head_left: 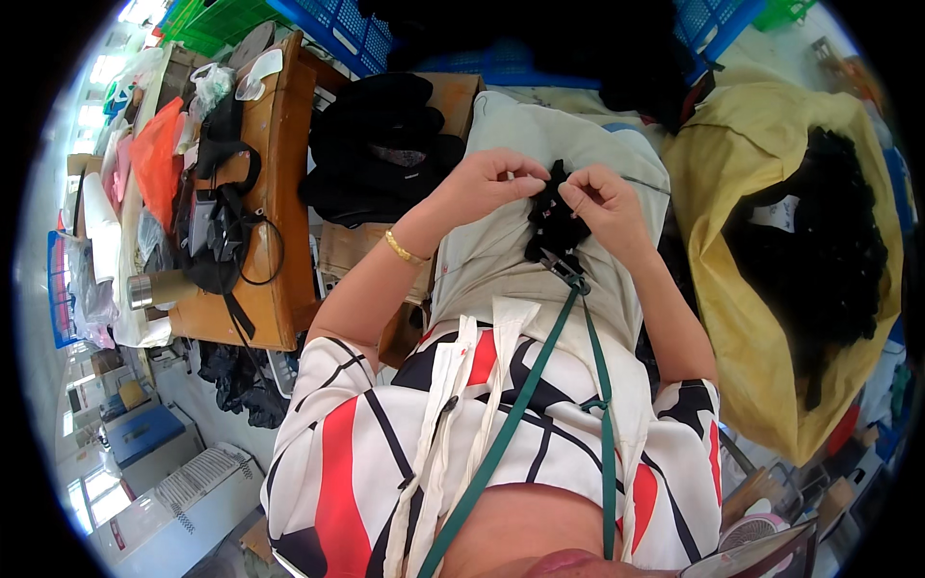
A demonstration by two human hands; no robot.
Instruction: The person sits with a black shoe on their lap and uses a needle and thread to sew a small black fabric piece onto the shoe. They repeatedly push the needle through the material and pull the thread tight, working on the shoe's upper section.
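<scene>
1. Black, bumpy fabric piece (554,226): on the lap's off-white cloth (506,125), beneath the fingertips.
2. Left hand (501,181), right hand (605,204): thumbs and forefingers drawn close at its upper end — whether gripping, I cannot tell.
3. Step, seemingly: fine fingertip work there.
4. Next move probably calls for light, steady control.

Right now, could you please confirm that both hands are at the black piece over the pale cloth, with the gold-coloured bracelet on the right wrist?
Not quite: the gold-coloured bracelet is on the left wrist, not the right, as the head view shows. The left hand and right hand are indeed at the black piece over the pale cloth.
</scene>
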